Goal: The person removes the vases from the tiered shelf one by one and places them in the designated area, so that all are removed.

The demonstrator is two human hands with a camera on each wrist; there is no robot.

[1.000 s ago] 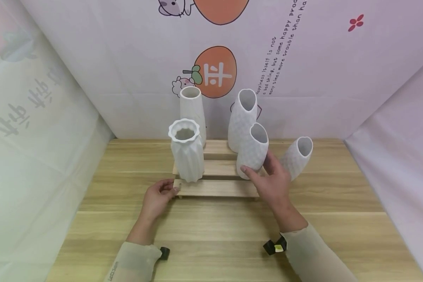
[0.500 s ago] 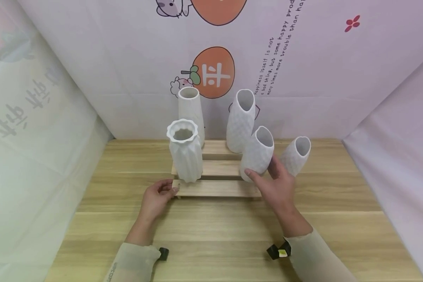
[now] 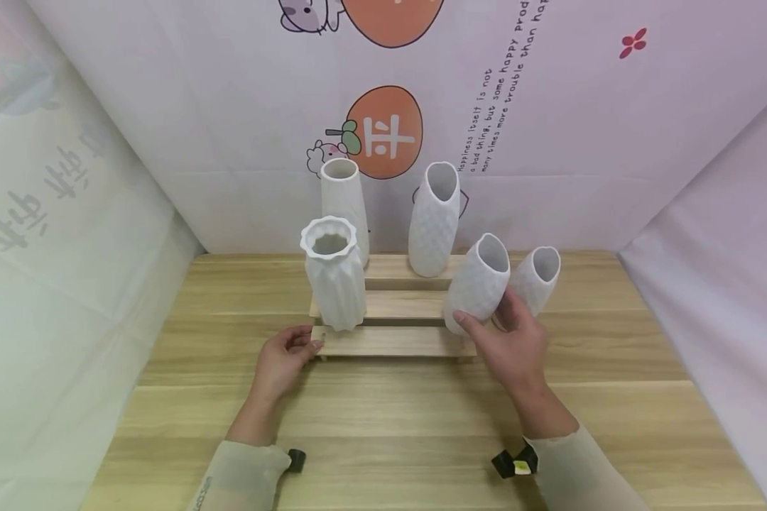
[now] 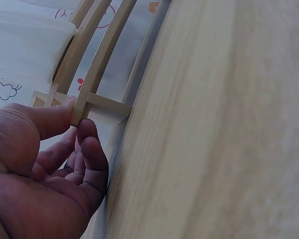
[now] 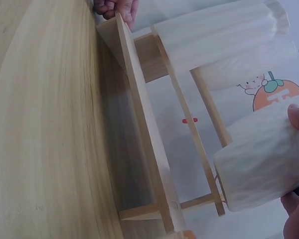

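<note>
My right hand [image 3: 514, 351] grips a white textured vase [image 3: 474, 292] with a slanted oval mouth, thumb on its near side. The vase leans right, its base close to the right end of the rack's middle slat; in the right wrist view the base [image 5: 234, 181] overlaps that slat. At the low stepped wooden rack [image 3: 390, 342], my left hand [image 3: 284, 362] pinches the left end of the front slat [image 4: 82, 102] between thumb and fingers. A white fluted vase [image 3: 336, 292] with a scalloped rim stands upright on the rack's left side.
Behind the fluted vase stands a smooth tall vase [image 3: 347, 202]. Another slant-mouthed vase [image 3: 431, 234] is on the back slat to the right. Just right of the rack, a smaller textured vase [image 3: 532, 282] is partly hidden by my right hand. A printed cloth [image 3: 550, 128] hangs behind.
My right hand has drawn the held vase rightward and slightly toward me, away from the vase behind it. The left hand keeps its pinch on the rack.
</note>
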